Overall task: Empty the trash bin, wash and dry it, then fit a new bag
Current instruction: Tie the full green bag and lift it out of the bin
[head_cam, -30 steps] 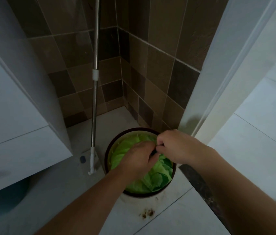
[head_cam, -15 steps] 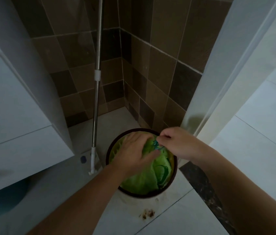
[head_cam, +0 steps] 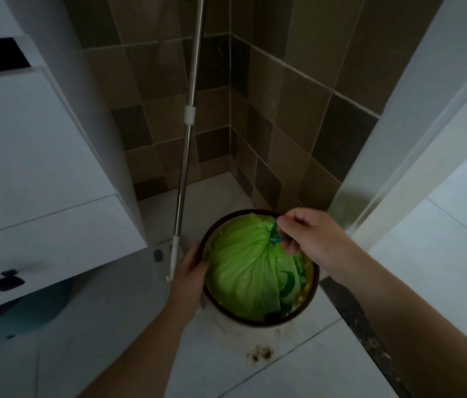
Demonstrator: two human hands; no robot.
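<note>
A round trash bin (head_cam: 314,285) with a dark brown rim and pale body stands on the white floor in a tiled corner. A green trash bag (head_cam: 240,265) fills it, its top gathered into a bunch at the bin's far right side. My right hand (head_cam: 309,237) pinches that gathered neck, where a blue drawstring shows. My left hand (head_cam: 190,271) grips the bin's left rim and side, fingers curled round it.
A metal mop handle (head_cam: 187,133) leans in the corner just left of the bin. A white cabinet (head_cam: 34,168) with a dark handle stands at the left. A white door frame (head_cam: 415,104) rises at the right. A brown stain (head_cam: 259,353) marks the floor in front of the bin.
My left hand left the bag's top and moved to the bin's left rim. The bag's mouth is now drawn together, with my right hand holding the neck a little higher.
</note>
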